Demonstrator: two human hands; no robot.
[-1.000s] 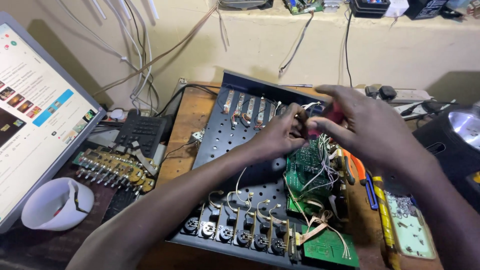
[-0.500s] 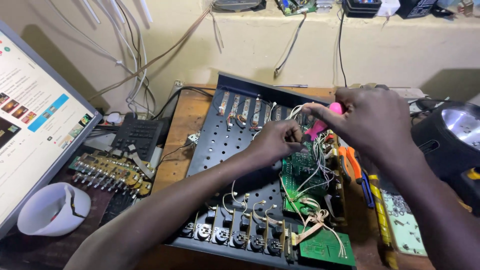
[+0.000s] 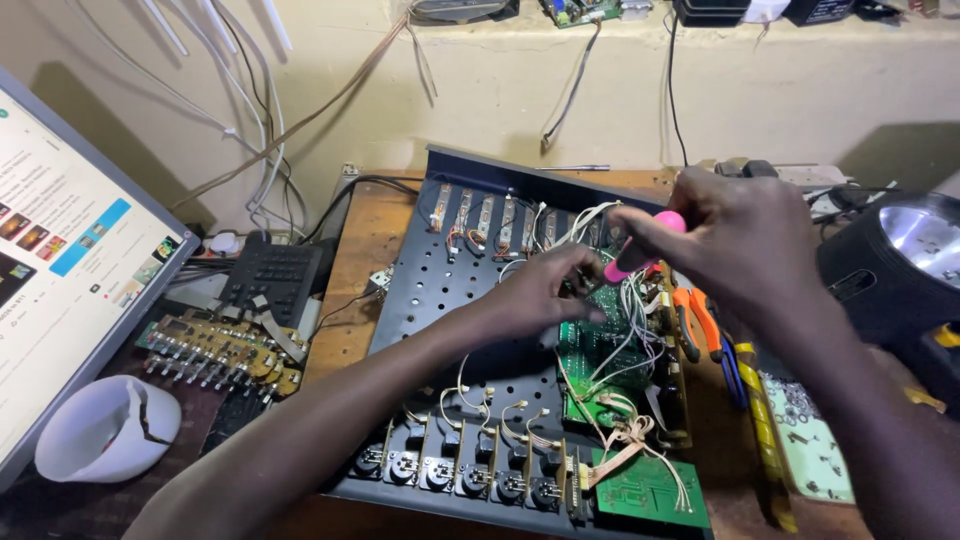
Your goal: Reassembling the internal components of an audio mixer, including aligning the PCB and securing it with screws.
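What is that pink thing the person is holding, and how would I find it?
Start at the big black perforated metal chassis lying open on the wooden table. Above its green circuit board, the right hand grips a slim tool with a bright pink handle, while the left hand steadies the white wires beside it. It is the only pink thing there; the pliers nearby are orange.

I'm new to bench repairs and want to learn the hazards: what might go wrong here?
The pink-handled tool in the right hand works among loose white wires; a slip might snag or pull one. The left hand rests by the green circuit board, so fingers may press on components.
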